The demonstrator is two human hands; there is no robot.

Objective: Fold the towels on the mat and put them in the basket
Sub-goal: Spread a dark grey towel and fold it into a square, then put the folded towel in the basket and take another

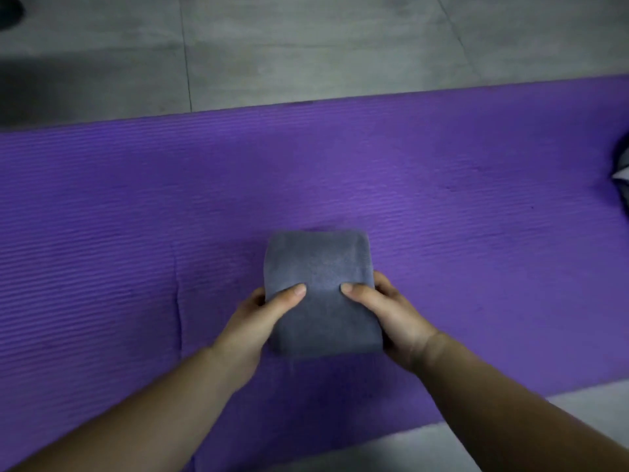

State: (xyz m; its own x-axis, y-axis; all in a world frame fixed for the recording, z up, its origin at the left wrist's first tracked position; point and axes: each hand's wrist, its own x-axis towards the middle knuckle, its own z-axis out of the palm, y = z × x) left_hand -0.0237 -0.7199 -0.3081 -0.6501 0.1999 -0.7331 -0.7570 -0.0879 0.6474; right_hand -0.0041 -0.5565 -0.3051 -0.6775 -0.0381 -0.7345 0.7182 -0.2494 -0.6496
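Observation:
A grey towel (318, 267), folded into a small thick rectangle, sits over the middle of the purple mat (136, 199). My left hand (255, 321) grips its left edge, thumb on top and fingers underneath. My right hand (391, 315) grips the right edge in the same way. The near half of the towel is held between both hands. I cannot tell whether its far end touches the mat. No basket is in view.
Grey tiled floor (306, 46) lies beyond the mat and at the near right corner. A dark and light cloth bundle (623, 175) pokes in at the right edge on the mat. A dark shape sits at the top left corner.

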